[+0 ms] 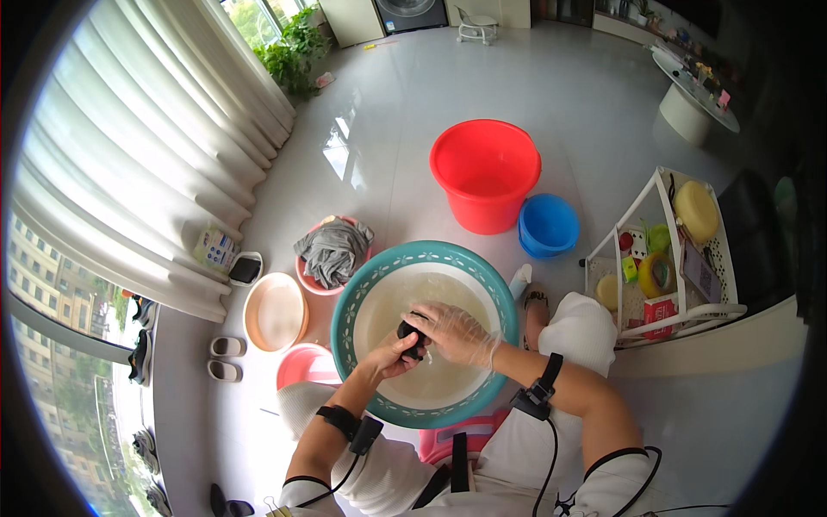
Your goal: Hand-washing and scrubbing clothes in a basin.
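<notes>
Over a large teal-rimmed basin (351,284) of cloudy water, my left hand (393,355) holds a bunched black cloth (411,337). My right hand (455,333), in a thin clear plastic glove, presses on the same cloth from above and the right. The two hands are close together, near the basin's middle. Whether anything lies under the water cannot be made out.
Left of the basin are a small tub with grey clothes (334,249), a peach basin (274,311) and a pink basin (294,371). Beyond stand a red bucket (484,207) and a blue bucket (548,226). A white wheeled cart (685,318) is at the right.
</notes>
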Demonstrator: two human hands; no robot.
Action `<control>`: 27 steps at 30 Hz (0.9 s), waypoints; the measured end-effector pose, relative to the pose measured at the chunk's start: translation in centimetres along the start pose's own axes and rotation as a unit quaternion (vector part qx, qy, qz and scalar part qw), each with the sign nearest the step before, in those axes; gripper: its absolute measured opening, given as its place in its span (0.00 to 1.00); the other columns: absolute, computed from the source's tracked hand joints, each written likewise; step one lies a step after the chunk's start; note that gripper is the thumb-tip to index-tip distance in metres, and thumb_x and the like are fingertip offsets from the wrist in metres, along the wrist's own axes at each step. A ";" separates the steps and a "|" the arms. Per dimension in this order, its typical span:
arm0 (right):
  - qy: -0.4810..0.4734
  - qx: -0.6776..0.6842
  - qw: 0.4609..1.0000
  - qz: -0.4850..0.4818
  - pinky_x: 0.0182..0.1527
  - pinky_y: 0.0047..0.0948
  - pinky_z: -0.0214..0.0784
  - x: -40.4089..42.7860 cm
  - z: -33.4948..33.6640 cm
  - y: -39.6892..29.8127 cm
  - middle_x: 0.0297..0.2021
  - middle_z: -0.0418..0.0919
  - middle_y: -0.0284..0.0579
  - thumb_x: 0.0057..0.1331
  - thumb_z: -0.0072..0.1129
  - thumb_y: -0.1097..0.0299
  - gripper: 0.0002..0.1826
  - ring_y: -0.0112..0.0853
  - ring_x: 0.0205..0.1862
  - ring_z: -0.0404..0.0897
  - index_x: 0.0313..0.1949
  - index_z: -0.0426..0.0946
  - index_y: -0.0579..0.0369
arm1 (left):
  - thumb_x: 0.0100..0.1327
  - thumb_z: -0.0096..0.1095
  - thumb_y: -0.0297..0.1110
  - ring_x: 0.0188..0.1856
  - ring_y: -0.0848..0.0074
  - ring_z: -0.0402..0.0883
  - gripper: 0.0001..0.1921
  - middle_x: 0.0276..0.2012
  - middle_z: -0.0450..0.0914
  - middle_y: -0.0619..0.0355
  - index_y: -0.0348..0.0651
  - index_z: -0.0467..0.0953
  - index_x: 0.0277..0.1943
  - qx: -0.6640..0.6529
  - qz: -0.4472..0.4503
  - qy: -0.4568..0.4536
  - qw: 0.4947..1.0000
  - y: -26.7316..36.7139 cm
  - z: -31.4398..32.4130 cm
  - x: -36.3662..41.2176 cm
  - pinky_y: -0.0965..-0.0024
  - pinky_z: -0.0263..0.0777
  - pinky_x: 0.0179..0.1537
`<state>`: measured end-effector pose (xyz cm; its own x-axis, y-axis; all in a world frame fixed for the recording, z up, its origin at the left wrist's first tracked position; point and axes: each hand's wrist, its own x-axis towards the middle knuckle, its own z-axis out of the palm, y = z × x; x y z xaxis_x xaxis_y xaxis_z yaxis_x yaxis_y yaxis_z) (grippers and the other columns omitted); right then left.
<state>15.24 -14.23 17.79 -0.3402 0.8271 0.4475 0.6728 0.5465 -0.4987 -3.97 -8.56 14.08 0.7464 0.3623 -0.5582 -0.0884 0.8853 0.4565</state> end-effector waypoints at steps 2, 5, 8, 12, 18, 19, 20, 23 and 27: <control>-0.018 -0.021 0.999 -0.023 0.51 0.37 0.67 -0.4 1.1 0.3 0.56 0.64 0.49 0.55 0.54 0.71 0.29 0.42 0.57 0.66 0.59 0.64 0.41 | 0.57 0.67 0.37 0.27 0.85 0.64 0.14 0.29 0.69 0.65 0.47 0.70 0.42 0.084 -0.017 -0.051 0.995 0.4 0.9 -0.4 0.86 0.54 0.21; 0.002 -0.070 0.995 -0.065 0.49 0.36 0.69 -0.5 1.7 -0.1 0.53 0.66 0.47 0.56 0.54 0.68 0.29 0.40 0.54 0.69 0.59 0.64 0.41 | 0.54 0.67 0.27 0.25 0.86 0.62 0.11 0.25 0.65 0.67 0.45 0.70 0.37 0.155 -0.096 0.024 0.983 0.1 1.8 -0.6 0.84 0.52 0.20; -0.050 -0.113 0.991 -0.049 0.40 0.32 0.73 -0.7 2.7 0.3 0.43 0.71 0.45 0.57 0.51 0.67 0.18 0.35 0.45 0.75 0.49 0.70 0.46 | 0.51 0.67 0.22 0.19 0.87 0.62 0.10 0.19 0.66 0.68 0.45 0.70 0.30 0.190 -0.068 0.022 0.979 -0.6 2.6 -0.1 0.83 0.47 0.15; -0.113 -0.204 0.972 -0.004 0.29 0.31 0.73 -0.7 3.3 0.3 0.28 0.75 0.41 0.54 0.54 0.66 0.09 0.33 0.30 0.79 0.35 0.72 0.51 | 0.47 0.67 0.22 0.19 0.86 0.64 0.11 0.20 0.69 0.67 0.45 0.71 0.29 0.286 -0.053 0.037 0.956 -0.3 3.6 -0.1 0.81 0.51 0.17; -0.157 -0.138 0.972 0.111 0.31 0.33 0.74 -0.3 2.9 -0.8 0.24 0.79 0.45 0.49 0.59 0.67 0.07 0.38 0.28 0.81 0.28 0.77 0.52 | 0.40 0.69 0.24 0.25 0.72 0.75 0.15 0.24 0.77 0.55 0.39 0.74 0.34 0.566 0.112 0.074 0.813 -0.6 3.9 0.4 0.71 0.67 0.26; -0.170 -0.095 0.971 0.139 0.32 0.35 0.74 -0.2 2.6 -1.0 0.25 0.80 0.47 0.49 0.59 0.68 0.05 0.39 0.29 0.82 0.27 0.78 0.51 | 0.40 0.68 0.26 0.26 0.66 0.78 0.17 0.25 0.79 0.50 0.38 0.74 0.36 0.670 0.203 0.082 0.709 -0.7 3.9 0.3 0.67 0.70 0.30; -0.171 -0.093 0.971 0.136 0.32 0.35 0.74 0.0 2.5 -1.1 0.25 0.80 0.47 0.49 0.59 0.68 0.05 0.39 0.29 0.82 0.27 0.78 0.51 | 0.40 0.68 0.26 0.26 0.66 0.78 0.17 0.25 0.79 0.50 0.38 0.74 0.36 0.670 0.203 0.085 0.709 -0.8 3.9 0.2 0.67 0.70 0.30; -0.219 -0.093 0.955 0.176 0.35 0.38 0.74 0.2 2.0 -1.6 0.27 0.81 0.51 0.50 0.57 0.67 0.06 0.42 0.31 0.82 0.26 0.80 0.53 | 0.46 0.62 0.30 0.35 0.53 0.80 0.12 0.31 0.79 0.44 0.40 0.75 0.36 0.767 0.148 0.188 0.595 -1.0 4.0 -0.1 0.58 0.72 0.37; -0.217 -0.008 0.947 0.238 0.36 0.41 0.73 -0.5 2.7 -1.4 0.26 0.80 0.55 0.50 0.55 0.64 0.10 0.47 0.32 0.80 0.26 0.80 0.56 | 0.48 0.58 0.33 0.36 0.55 0.79 0.13 0.32 0.81 0.49 0.43 0.77 0.39 0.842 0.103 0.198 0.491 -0.9 4.6 -0.6 0.59 0.73 0.36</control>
<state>12.70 -15.08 16.24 -0.2304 0.9575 -0.1737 0.8263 0.0983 -0.5545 -1.30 -10.90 17.22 0.6196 0.7172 -0.3188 0.7847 -0.5574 0.2712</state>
